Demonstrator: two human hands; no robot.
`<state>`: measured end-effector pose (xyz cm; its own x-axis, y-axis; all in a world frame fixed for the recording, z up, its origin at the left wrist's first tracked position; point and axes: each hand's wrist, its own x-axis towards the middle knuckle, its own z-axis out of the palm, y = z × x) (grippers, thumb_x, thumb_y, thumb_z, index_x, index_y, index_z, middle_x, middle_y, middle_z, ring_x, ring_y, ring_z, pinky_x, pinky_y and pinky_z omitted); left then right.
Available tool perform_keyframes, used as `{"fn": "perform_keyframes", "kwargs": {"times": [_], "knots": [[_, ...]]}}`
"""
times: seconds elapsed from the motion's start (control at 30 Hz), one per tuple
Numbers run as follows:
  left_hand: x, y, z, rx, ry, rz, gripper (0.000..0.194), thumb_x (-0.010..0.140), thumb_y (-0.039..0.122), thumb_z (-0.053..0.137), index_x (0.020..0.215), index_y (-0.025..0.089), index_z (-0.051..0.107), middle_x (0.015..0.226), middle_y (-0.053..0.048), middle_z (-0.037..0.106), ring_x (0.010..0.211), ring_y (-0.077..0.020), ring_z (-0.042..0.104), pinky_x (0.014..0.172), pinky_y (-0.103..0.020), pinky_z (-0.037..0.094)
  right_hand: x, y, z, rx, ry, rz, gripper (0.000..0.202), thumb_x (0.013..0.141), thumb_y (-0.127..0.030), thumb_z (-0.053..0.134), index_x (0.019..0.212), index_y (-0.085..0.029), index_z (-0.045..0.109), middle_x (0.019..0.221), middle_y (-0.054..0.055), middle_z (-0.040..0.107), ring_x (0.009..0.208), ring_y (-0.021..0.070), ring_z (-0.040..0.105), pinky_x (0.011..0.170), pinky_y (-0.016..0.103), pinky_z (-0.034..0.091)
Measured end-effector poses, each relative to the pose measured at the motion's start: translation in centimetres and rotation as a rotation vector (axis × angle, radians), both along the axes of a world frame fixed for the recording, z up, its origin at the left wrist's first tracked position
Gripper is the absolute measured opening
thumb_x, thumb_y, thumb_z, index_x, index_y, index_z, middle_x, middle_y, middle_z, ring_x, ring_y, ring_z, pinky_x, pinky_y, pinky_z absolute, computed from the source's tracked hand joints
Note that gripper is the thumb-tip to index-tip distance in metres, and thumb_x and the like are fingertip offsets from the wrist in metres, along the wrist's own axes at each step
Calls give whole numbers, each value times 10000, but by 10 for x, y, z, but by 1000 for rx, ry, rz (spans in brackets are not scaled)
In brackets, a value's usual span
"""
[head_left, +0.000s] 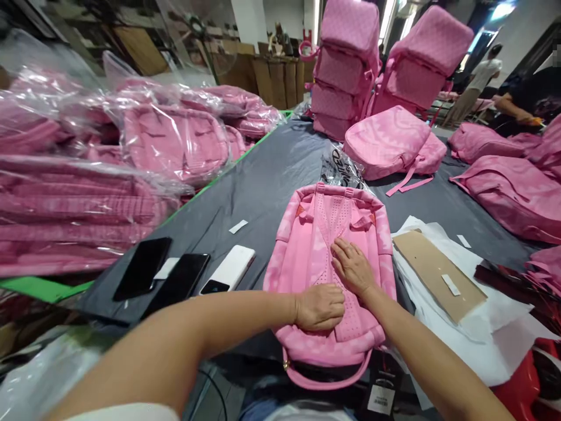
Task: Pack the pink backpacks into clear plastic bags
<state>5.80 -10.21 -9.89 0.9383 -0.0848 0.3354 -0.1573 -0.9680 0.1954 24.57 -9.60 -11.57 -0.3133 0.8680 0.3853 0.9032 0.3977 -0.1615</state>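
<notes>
Backpack at table edge (handle overhanging), white paper close right.

Cloth under the fingers, plastic and paper around them.
Backpack right beneath: matt, soft-looking cloth, middle panel perforated. Beyond fingers: crumpled clear bag, glossy film. Left of fingers: power bank, smooth white plastic; phones, glossy black; farther left, shiny plastic sleeves. Right of fingers: matt cardboard on creased white paper. Table cover: wrinkled, low sheen.

Workshop with plastic-wrapped pink backpacks
</notes>
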Motion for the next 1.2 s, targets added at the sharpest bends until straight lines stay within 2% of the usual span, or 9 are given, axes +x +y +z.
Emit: {"fn": "perform_keyframes", "kwargs": {"times": [0.17, 0.27, 0.33, 0.43, 0.53, 0.67, 0.8, 0.97, 1.2], "knots": [[0, -1, -17, 120, -33, 157, 305, 1000, 263, 387, 784, 164, 580, 795, -81, 601, 795, -211, 503, 847, -398, 397, 5, 7, 5, 117, 175, -36, 374, 1034, -313, 397, 1270, -131, 624, 1299, 136, 633, 1188, 233, 598, 1041, 418, 488], [-5, 1, -11, 123, -38, 482, 323, 1013, 282, 393, 1068, 129, 672, 1129, -129, 657, 1060, -261, 541, 1002, -444, 371, 0, -7, 35, 226, 220, -47, 344, 1035, -257, 337, 1171, -128, 624, 1089, 138, 681, 994, 217, 634, 875, 376, 522], [-9, 12, -6, 85, 41, 677, 419, 1024, 346, 423, 1340, 148, 615, 1420, -154, 545, 1313, -331, 444, 1107, -507, 303, -9, -27, 59, 227, 176, 147, 270, 998, -251, 418, 1132, -147, 629, 1060, 120, 676, 991, 213, 613, 886, 370, 494], [-17, 34, 4, 54, 261, 610, 526, 1046, 430, 415, 1532, 238, 467, 1571, -129, 415, 1431, -347, 357, 1154, -537, 263, -29, -53, 78, -82, -42, 683, 174, 889, -286, 593, 1019, -184, 647, 959, 59, 663, 864, 182, 576, 812, 328, 453], [-22, 44, 11, 50, 333, 507, 518, 1070, 461, 350, 1559, 308, 423, 1566, -101, 435, 1379, -323, 429, 1174, -606, 201, -44, -61, 70, -420, -158, 869, 167, 859, -276, 642, 992, -175, 638, 868, 17, 642, 729, 142, 521, 685, 277, 399], [-26, 33, -3, -53, 229, 742, 597, 988, 551, 505, 1558, 409, 398, 1647, -98, 282, 1503, -469, 164, 1123, -752, 90, -48, -59, 35, -336, -179, 936, 196, 841, -302, 591, 996, -184, 603, 807, 6, 621, 706, 160, 486, 676, 313, 353], [-25, 26, -20, -112, 105, 920, 856, 821, 604, 695, 1578, 357, 383, 1679, -169, 122, 1506, -538, -8, 1124, -752, 26, -43, -59, 5, -122, 52, 944, 223, 747, -286, 444, 943, -207, 514, 740, 4, 567, 690, 172, 454, 728, 358, 329], [-20, 33, -5, -170, 165, 977, 843, 822, 609, 687, 1568, 331, 409, 1668, -176, 184, 1523, -505, 35, 1159, -708, -9, -40, -57, -2, 4, 148, 886, 218, 733, -249, 404, 931, -212, 486, 715, 5, 521, 685, 175, 442, 720, 346, 316], [-49, -13, -9, -222, 256, 888, 860, 885, 768, 488, 1608, 355, 276, 1669, -182, 105, 1520, -511, 19, 1148, -739, 15, -62, -97, 13, 197, 28, 397, 117, 755, -204, 496, 871, -187, 490, 822, 37, 572, 743, 180, 461, 695, 325, 325]]}}
